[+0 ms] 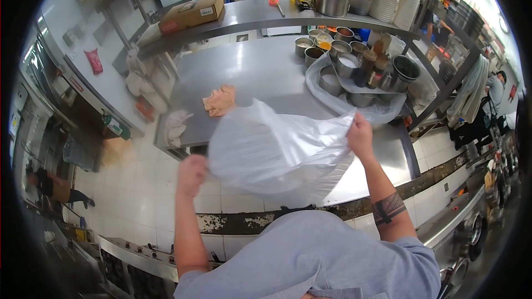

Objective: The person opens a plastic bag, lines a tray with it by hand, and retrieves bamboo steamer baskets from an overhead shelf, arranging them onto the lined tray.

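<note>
A translucent white plastic bag is spread out in the air in front of my body, billowing and partly blurred. My left hand, closed and somewhat smeared by motion, grips its left edge. At the upper right corner of the plastic, my right hand is closed in a fist around a gathered edge. Behind the bag, a crumpled peach-coloured cloth lies on the steel table. A crumpled whitish cloth rests at the table's left corner.
Several metal containers of ingredients and some bottles crowd the table's right side, with plastic around them. Above runs a steel shelf bearing a cardboard box and a pot. Other people stand farther off.
</note>
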A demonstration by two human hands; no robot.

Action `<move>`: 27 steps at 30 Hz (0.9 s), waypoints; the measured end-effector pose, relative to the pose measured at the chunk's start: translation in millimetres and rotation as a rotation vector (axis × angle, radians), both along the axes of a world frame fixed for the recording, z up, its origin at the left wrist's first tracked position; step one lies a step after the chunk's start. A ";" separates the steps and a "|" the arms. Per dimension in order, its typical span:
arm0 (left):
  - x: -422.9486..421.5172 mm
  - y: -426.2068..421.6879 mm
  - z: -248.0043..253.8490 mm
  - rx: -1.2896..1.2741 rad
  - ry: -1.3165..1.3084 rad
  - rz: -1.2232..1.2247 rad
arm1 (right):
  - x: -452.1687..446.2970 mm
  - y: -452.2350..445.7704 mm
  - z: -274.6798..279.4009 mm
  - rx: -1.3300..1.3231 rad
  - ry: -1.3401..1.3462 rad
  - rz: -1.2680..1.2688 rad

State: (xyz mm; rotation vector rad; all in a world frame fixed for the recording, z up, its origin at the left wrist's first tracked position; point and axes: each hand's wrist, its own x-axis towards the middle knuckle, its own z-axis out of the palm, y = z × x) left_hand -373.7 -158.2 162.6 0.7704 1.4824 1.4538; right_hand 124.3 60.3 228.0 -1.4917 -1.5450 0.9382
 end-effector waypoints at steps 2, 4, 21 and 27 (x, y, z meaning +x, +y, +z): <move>-29.0 -4.7 3.5 -0.009 -0.028 0.004 | 18.7 27.6 -16.6 0.146 0.372 -0.029; -35.7 -5.0 15.8 -0.129 0.719 0.311 | -3.3 17.7 -1.8 0.111 0.602 -0.046; 102.2 26.8 21.2 0.044 0.097 -0.111 | -107.1 -22.2 79.3 0.522 -0.228 0.320; 132.0 35.7 45.4 0.072 -0.213 0.060 | -159.1 -95.6 66.4 0.094 -0.328 0.835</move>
